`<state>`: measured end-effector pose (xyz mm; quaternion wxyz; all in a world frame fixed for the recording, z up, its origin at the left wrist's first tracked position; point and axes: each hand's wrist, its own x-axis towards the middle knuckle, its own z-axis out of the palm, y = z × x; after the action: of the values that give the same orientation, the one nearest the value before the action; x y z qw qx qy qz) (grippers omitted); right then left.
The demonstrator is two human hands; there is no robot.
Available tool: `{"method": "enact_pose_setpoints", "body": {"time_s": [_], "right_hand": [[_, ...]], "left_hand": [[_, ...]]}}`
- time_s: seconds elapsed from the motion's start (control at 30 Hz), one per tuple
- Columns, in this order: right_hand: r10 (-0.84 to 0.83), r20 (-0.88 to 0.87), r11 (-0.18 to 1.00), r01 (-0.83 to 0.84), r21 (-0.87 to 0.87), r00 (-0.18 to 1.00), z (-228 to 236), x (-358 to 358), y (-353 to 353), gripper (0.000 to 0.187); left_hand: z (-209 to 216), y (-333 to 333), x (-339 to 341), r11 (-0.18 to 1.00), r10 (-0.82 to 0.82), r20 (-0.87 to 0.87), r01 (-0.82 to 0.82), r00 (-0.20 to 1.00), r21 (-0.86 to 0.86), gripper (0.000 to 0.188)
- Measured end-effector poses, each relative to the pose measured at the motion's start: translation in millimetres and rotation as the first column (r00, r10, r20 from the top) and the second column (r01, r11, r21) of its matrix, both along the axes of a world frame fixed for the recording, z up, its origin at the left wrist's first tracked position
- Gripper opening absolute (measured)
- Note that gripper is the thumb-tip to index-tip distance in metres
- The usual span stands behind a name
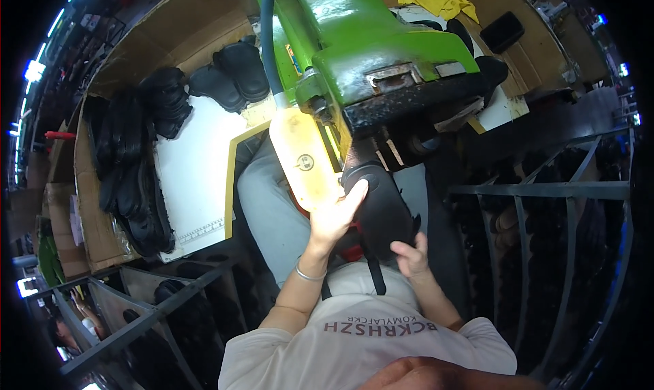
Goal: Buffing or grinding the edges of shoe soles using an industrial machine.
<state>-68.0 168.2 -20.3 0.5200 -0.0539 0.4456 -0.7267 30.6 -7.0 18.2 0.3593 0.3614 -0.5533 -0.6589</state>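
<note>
A black shoe piece [383, 209] is held in front of my body, its upper end close under the dark lower part of a green machine [381, 56]. My left hand [335, 216] grips its left edge, thumb lying on the black surface and the other fingers hidden. My right hand [413, 255] is at the piece's lower right edge, its fingers curled; whether they pinch the edge, I cannot make out. Beside my left hand hangs a pale yellow oblong housing [300, 155] with a grey hose [269, 42], brightly lit.
Left of the machine, a white board with a yellow edge [230, 185] bears stacked black shoe pieces [129, 165] inside cardboard walls [87, 185]. At the far right lie a yellow cloth [441, 2] and a black phone-like object [502, 32]. Metal racks [545, 189] flank me.
</note>
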Motion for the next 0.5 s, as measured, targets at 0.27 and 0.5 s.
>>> {"method": "enact_pose_setpoints", "body": {"time_s": [0.27, 0.5], "right_hand": [[-0.387, -0.235, 0.922, 0.373, -0.104, 0.891, 32.1, -72.4, -33.3, 0.052], [-0.329, -0.241, 0.941, 0.297, -0.16, 0.913, 52.8, -99.9, -82.0, 0.038]], "left_hand": [[4.2, -1.9, -10.8, 0.988, 0.006, -0.036, -0.012, 0.999, -0.157, 0.006], [-3.5, -8.1, 5.1, 0.993, -0.044, 0.008, 0.045, 0.999, -0.111, 0.011]]}}
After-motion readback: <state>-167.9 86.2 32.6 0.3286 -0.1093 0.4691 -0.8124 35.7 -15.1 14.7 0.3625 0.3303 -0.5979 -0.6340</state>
